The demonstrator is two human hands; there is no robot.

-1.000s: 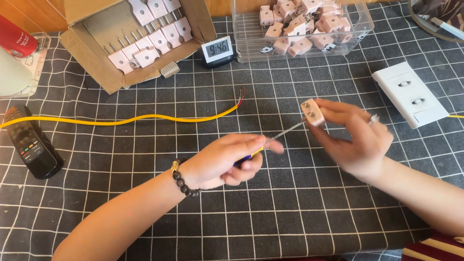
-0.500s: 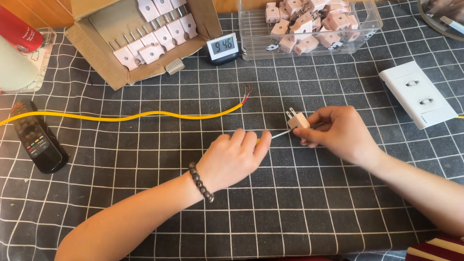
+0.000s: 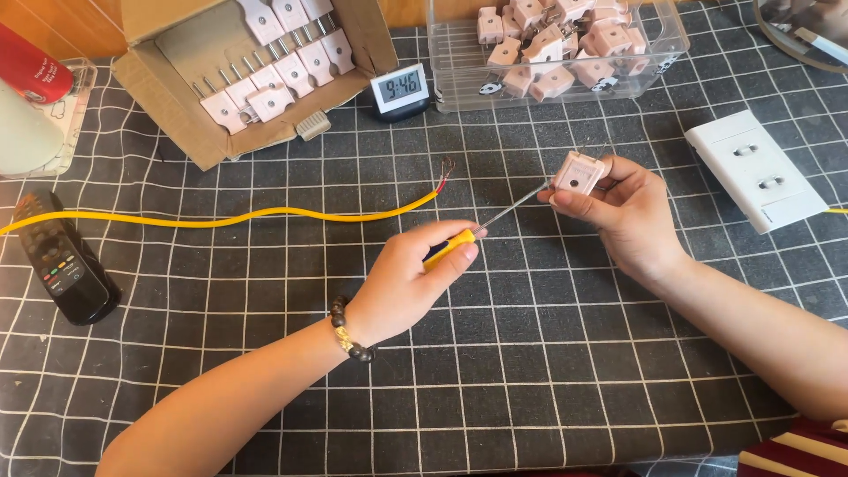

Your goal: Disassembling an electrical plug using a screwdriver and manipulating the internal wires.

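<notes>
left hand: grip pressed around the yellow handle of a screwdriver, fingers curled, thumb on top; beaded bracelet on the wrist.
right hand: grip pinching a pink plug between thumb and fingertips, held above the desk.
screwdriver: thin metal shaft runs up and right from the left grip; tip meets the plug's near-left side, exact contact point too small to tell.
plug: up and right of the left grip, at the top of the right grip, flat face tilted toward the camera.
yellow cable: lies on the desk left of and beyond the left grip; bared end with red strand near, not touching, the shaft.
cardboard box: far left beyond both grips, holds pale plugs with prongs.
clear bin: beyond the right grip, full of pink plugs.
small clock: between box and bin.
white socket plate: just right of the right grip, apart from it.
black remote: well left of the left grip.
in the way: nothing between the two grips but the shaft.
</notes>
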